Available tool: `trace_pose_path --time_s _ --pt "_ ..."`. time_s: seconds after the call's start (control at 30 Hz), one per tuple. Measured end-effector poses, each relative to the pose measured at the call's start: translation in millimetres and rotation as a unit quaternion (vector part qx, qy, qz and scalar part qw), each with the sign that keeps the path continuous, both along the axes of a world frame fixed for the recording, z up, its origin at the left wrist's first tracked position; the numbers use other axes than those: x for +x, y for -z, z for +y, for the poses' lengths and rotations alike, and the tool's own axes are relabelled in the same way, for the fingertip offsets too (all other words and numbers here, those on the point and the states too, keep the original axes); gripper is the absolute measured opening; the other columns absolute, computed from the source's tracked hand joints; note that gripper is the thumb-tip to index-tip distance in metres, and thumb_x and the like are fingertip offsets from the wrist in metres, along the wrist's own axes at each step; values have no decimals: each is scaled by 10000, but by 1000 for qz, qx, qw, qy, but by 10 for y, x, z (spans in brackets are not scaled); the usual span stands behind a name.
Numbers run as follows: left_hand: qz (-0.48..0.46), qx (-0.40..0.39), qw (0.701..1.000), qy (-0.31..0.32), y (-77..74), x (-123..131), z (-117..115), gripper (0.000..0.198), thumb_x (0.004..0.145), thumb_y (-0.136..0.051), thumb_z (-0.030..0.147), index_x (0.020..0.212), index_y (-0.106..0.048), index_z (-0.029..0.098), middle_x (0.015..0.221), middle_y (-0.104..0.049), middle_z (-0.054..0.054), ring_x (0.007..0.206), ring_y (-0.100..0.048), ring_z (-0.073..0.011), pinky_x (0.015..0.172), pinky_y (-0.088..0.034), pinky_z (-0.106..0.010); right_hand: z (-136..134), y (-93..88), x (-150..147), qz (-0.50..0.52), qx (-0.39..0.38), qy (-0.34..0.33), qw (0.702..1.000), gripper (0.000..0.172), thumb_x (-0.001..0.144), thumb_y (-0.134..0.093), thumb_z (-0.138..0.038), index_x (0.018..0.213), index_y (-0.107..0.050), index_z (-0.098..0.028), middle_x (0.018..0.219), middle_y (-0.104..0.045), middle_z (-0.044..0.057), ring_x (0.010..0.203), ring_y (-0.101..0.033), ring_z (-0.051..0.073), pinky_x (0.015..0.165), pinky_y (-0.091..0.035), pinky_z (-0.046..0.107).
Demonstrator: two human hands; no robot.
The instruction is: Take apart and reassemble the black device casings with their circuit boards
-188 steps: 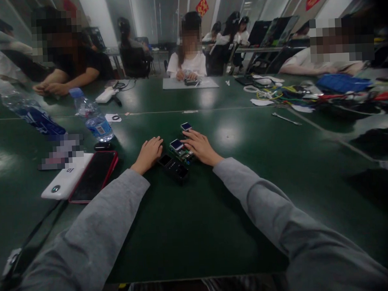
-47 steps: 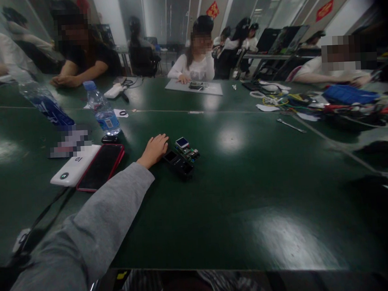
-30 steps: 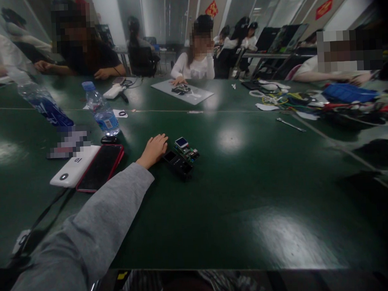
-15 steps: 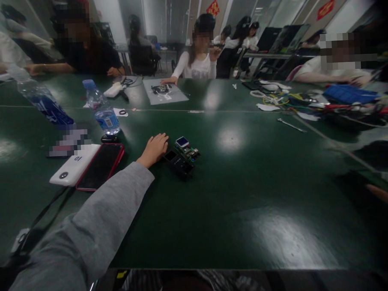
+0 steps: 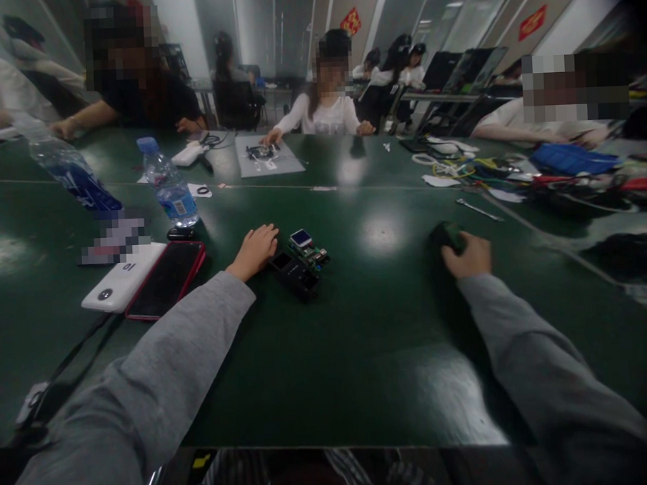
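Note:
My left hand [image 5: 254, 250] lies flat on the green table, fingers stretched out, close to the upper left end of a black case [image 5: 296, 276] with a rectangular window. Whether the fingers touch the case I cannot tell. Against the case's far side sits a small green circuit board [image 5: 314, 253] carrying a little screen [image 5: 301, 238]. Off to the right, my right hand [image 5: 470, 254] is closed around a dark, rounded object [image 5: 450, 235], just over the table. Blur and shadow hide what kind of thing it is.
Left of my arm lie a red-edged phone [image 5: 167, 281] and a white power bank [image 5: 118, 280]. Two bottles, a clear one [image 5: 174, 188] and a blue-labelled one [image 5: 77, 171], stand behind. A wrench [image 5: 479, 209] and a cable heap [image 5: 475, 168] lie right. Co-workers sit opposite.
My right hand has come into view from the right edge, with the dark object in its grasp. My left hand, the case and the board stay put. The person opposite has lowered a raised hand.

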State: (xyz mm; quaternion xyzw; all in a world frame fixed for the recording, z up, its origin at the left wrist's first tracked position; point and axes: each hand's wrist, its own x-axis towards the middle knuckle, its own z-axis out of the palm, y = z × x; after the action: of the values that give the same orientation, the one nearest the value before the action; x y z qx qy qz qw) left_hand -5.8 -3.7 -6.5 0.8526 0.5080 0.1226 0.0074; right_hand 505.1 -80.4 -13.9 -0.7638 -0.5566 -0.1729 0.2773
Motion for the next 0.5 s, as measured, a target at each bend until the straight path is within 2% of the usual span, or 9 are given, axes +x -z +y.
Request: trace_pose_path --time_s 0.1,0.17,0.23,0.33,0.5 --pt "1 1 1000 -1 19 1 20 450 1063 -346 283 1478 -484 173 1583 -435 -102 1472 -393 -273 1202 -329 -509 332 37 -850 66 -26 -138 988 581 924 -482 -442 1380 -537 -86 1236 -550 232 1212 -497 348 1014 -437 521" --pt "3 1 1000 1 19 6 22 451 1062 -349 280 1474 -485 157 1582 -435 -105 1471 -394 -271 1204 -330 -499 392 15 -1320 51 -7 -213 976 652 950 -457 -516 1480 -423 -139 1392 -447 212 1337 -414 350 1082 -398 553" --pt "4 1 1000 0 10 16 14 447 1060 -361 278 1471 -488 155 1582 -434 -107 1470 -396 -268 1206 -328 -492 367 -2 -1601 33 -10 -266 963 696 965 -433 -567 1531 -337 -174 1465 -378 198 1387 -361 351 1110 -375 568" --pt "5 2 1000 -6 -9 32 -3 437 1056 -378 270 1466 -496 174 1577 -442 -107 1472 -396 -259 1211 -320 -490 288 14 -1707 21 -60 -308 949 664 975 -406 -585 1511 -363 -195 1447 -392 189 1352 -399 352 1088 -401 567" --pt "4 0 1000 -4 -16 32 -7 437 1053 -381 267 1466 -496 178 1573 -448 -110 1470 -400 -259 1204 -332 -497 248 60 -1645 -6 -143 -306 941 551 988 -367 -551 1370 -537 -192 1322 -514 180 1240 -484 369 1005 -449 596"
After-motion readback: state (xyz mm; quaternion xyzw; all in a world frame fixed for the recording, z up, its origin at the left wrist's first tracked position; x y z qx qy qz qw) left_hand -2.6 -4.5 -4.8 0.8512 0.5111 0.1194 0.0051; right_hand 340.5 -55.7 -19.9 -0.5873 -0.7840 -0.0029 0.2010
